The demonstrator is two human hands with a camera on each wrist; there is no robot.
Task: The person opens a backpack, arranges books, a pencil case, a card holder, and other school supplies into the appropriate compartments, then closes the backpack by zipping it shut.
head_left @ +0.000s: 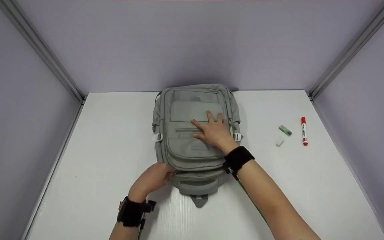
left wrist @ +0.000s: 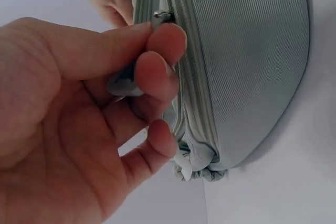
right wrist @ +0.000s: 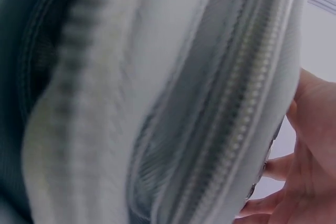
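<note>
A grey-green backpack (head_left: 192,113) lies front side up on the white table, its top handle (head_left: 198,188) toward the person. My left hand (head_left: 153,178) is at the lower left corner of the bag. In the left wrist view, its thumb and index finger pinch a zipper pull (left wrist: 126,82) beside the metal slider (left wrist: 164,16). My right hand (head_left: 213,131) rests on the front panel with fingers spread. The right wrist view shows zipper teeth (right wrist: 241,103) close up and a gap in the fabric at the left.
Right of the bag lie a small green object (head_left: 285,130), a small whitish block (head_left: 279,142) and a red-capped marker (head_left: 304,131). Grey-lilac walls (head_left: 192,43) enclose the table (head_left: 112,133) at the back and both sides. A black band with a camera sits on each wrist.
</note>
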